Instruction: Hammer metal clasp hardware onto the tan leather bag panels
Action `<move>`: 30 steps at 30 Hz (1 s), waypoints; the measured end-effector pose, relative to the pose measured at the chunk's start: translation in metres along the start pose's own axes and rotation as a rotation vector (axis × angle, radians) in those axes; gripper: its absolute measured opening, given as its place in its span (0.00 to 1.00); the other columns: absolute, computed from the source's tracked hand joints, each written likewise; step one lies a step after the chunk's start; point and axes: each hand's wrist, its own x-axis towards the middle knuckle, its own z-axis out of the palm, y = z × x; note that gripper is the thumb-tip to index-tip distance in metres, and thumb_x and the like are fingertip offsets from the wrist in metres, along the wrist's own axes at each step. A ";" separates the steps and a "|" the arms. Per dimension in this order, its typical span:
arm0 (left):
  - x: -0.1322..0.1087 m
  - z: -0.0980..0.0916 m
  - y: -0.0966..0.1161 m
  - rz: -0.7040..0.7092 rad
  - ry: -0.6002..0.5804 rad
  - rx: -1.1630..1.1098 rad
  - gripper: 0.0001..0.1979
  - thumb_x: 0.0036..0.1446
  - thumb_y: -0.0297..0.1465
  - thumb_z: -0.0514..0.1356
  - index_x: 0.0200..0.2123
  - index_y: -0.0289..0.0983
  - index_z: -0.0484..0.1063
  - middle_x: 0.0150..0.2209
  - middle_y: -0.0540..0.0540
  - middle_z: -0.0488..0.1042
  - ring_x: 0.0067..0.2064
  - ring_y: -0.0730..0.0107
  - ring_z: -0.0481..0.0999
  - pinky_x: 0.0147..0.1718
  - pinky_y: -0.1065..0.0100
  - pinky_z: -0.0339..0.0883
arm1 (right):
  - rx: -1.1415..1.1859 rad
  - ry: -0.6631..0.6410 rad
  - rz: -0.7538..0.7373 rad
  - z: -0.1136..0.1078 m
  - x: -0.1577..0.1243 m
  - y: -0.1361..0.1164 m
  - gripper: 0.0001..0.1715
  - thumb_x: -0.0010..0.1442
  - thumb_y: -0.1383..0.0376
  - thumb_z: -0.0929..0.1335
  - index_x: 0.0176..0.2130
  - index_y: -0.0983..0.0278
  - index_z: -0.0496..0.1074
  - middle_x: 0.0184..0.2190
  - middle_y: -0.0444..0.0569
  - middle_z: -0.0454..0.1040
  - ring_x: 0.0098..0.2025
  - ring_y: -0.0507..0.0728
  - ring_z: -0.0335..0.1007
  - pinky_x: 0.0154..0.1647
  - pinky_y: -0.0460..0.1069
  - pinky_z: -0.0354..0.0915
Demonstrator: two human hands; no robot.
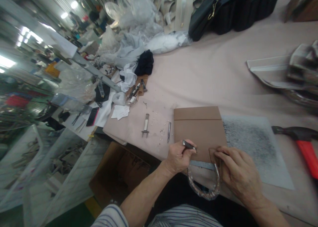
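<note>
A flat brown panel (198, 129) with a seam near its far edge lies on the table in front of me. My left hand (179, 156) is closed around a short dark metal tool (188, 144), its tip over the panel's near part. At the panel's near right corner, my right hand (236, 169) pinches a thin brown strap piece (213, 152). A curved handle wrapped in clear plastic (204, 194) hangs in a loop between my hands at the table edge. Left of the panel lie a slim metal punch (169, 132) and a metal tool with prongs (145, 125).
A worn grey board (253, 147) lies right of the panel, with a red-handled hammer (306, 147) beyond it. Black bags (223, 13) and plastic wrapping (134, 31) line the far side. A cardboard box (109, 177) stands below the table's left edge.
</note>
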 end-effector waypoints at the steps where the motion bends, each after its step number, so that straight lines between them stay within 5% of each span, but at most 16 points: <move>1: 0.001 0.001 0.000 0.005 0.002 0.004 0.06 0.61 0.29 0.61 0.37 0.36 0.78 0.35 0.42 0.83 0.36 0.64 0.82 0.38 0.66 0.76 | -0.003 -0.002 0.002 0.000 0.000 0.000 0.13 0.64 0.74 0.65 0.46 0.62 0.71 0.44 0.53 0.76 0.45 0.63 0.69 0.45 0.59 0.66; 15: -0.007 0.006 -0.005 0.019 0.034 0.030 0.06 0.60 0.28 0.61 0.38 0.39 0.79 0.37 0.41 0.83 0.40 0.59 0.82 0.43 0.62 0.76 | -0.034 0.016 -0.012 0.000 0.000 -0.001 0.11 0.65 0.74 0.64 0.46 0.62 0.70 0.44 0.54 0.76 0.45 0.63 0.68 0.45 0.59 0.66; 30: -0.006 0.005 -0.012 0.007 -0.077 0.051 0.05 0.60 0.31 0.61 0.38 0.38 0.77 0.40 0.39 0.80 0.43 0.56 0.80 0.47 0.58 0.74 | 0.003 0.046 0.026 -0.012 0.007 -0.005 0.11 0.67 0.71 0.63 0.46 0.61 0.70 0.44 0.56 0.75 0.44 0.64 0.69 0.44 0.59 0.66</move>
